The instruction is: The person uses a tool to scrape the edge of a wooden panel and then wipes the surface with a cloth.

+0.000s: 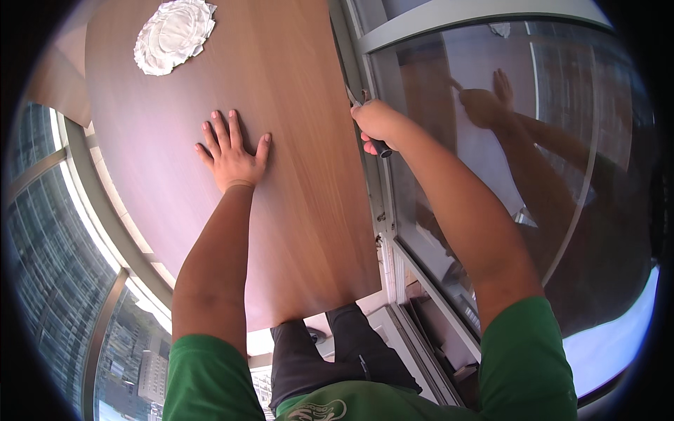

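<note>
My left hand (pixel 237 160) lies flat on a brown wood-grain tabletop (pixel 309 217), with its fingers spread and nothing in it. At the tabletop's right edge, my right hand (pixel 379 121) is closed around a black-handled tool (pixel 382 149). The round end of the handle sticks out below the fist. A thin metal part shows above it, pointing up beside the board's edge; its exact kind is unclear. A white crumpled, ruffled round piece (pixel 174 36) rests near the far left of the tabletop, apart from both hands.
Close along the right side stands a framed glass panel (pixel 491 175) that reflects my arms. A curved row of windows (pixel 63 231) with buildings outside runs along the left. My legs (pixel 337 351) are at the tabletop's near edge, beside a sliding-frame track (pixel 428 358).
</note>
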Motion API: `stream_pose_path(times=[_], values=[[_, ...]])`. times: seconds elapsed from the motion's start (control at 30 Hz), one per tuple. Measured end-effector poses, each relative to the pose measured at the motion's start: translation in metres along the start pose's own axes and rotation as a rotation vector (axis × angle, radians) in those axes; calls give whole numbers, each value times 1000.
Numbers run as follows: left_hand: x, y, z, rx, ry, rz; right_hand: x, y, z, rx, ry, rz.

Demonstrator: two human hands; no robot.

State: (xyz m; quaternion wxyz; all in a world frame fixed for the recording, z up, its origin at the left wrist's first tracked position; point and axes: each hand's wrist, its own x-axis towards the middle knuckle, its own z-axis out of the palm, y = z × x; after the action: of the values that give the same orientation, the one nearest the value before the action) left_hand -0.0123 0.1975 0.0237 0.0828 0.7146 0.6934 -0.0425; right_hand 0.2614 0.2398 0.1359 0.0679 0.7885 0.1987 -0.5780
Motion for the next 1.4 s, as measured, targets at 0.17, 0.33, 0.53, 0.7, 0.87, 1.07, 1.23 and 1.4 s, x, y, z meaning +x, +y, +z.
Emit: stream_pose_path(times=[0.17, 0.33, 0.53, 0.7, 0.87, 1.07, 1.23, 1.4], values=[[-2, -4, 0, -14, 18, -5, -51, 14, -6, 0, -46, -47], [1, 6, 2, -15, 43, 15, -9, 39, 15, -39, 5, 9], [-2, -3, 3, 18, 26, -16, -54, 38, 4, 16, -33, -36], [0, 2, 4, 4, 46, 9, -46, 29, 7, 54, -19, -41], [-2, -2, 7, 21, 58, -3, -31, 32, 4, 17, -57, -43], [0, 2, 7, -22, 59, 17, -21, 21, 4, 74, 13, -105], [-1, -2, 9, 18, 63, 0, -14, 2, -18, -37, -52, -146], [1, 2, 11, -38, 92, 30, -1, -10, -10, -21, -21, -82]])
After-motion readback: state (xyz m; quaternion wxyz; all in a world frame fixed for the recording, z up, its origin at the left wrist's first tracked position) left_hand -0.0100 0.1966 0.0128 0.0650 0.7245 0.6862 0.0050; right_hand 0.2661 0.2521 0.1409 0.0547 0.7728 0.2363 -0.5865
